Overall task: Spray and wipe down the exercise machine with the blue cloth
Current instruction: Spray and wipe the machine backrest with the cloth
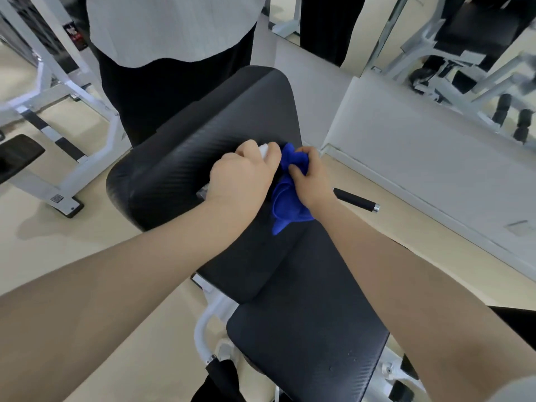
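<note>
The exercise machine has a black padded arm rest (185,158) tilted up in front of me and a black seat pad (307,338) below it on a white frame. My left hand (240,175) grips a white spray bottle (263,150), most of it hidden in my fist, over the arm pad. My right hand (310,178) pinches the bunched blue cloth (287,198) right beside the bottle's top, and the cloth hangs down onto the pad.
A person in a white top and dark trousers (174,82) stands just beyond the pad. A black-gripped handle (355,200) sticks out to the right. White machine frames (61,111) stand at left, a mirror wall (435,53) at right, beige floor around.
</note>
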Demonstrator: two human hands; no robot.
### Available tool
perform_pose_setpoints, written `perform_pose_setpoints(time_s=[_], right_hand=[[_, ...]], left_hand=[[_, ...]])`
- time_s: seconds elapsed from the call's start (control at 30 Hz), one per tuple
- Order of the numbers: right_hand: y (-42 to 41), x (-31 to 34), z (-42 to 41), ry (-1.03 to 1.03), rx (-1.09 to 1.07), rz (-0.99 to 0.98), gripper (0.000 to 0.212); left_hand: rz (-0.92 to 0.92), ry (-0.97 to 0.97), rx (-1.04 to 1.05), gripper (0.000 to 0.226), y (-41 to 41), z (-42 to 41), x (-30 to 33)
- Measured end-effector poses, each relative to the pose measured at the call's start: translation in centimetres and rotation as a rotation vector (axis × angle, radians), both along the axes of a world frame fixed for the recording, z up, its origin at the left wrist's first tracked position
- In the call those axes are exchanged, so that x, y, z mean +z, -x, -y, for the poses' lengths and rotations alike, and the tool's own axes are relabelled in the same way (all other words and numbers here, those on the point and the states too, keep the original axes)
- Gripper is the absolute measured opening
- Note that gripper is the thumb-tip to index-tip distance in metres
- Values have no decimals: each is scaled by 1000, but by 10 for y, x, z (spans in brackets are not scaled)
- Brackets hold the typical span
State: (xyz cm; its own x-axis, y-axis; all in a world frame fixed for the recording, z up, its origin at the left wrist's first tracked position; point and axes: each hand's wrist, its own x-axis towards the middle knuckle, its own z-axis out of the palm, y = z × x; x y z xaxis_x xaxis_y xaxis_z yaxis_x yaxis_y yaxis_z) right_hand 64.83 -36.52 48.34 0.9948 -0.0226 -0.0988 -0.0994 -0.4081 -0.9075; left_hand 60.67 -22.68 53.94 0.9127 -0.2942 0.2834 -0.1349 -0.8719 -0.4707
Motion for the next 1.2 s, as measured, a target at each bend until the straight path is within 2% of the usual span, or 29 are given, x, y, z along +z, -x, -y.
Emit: perform_pose_setpoints(time_s=[0.13,0.3,0.37,0.53,0.77,0.87,0.97,1.03,1.2], right_hand=[[-16,12,4,-85,-88,-10,23],[-35,33,-18,-60,-88,234,29],[-23,30,-33,-6,-90,303,31],[43,4,-60,102,159,470,31],[-55,45,-38,92,-282,265,33],[-39,38,-41,115,-234,290,34],[22,23,-64,121,36,402,34],[36,25,-68,110,125,419,33],[-41,63,-51,110,-191,345,32]], left_hand=[[77,-34,-20,56,7,-5,4],[203,-64,-16,57,40,-28,5],[231,-23,-20,47,47,-39,5],[163,15,-103,36,51,-42,-5],[140,151,-178,43,51,-51,-11],[105,198,-163,44,48,-52,-9],[66,228,-144,42,49,-52,-6],[43,269,-144,39,49,-51,-1],[59,267,-119,32,53,-51,5]])
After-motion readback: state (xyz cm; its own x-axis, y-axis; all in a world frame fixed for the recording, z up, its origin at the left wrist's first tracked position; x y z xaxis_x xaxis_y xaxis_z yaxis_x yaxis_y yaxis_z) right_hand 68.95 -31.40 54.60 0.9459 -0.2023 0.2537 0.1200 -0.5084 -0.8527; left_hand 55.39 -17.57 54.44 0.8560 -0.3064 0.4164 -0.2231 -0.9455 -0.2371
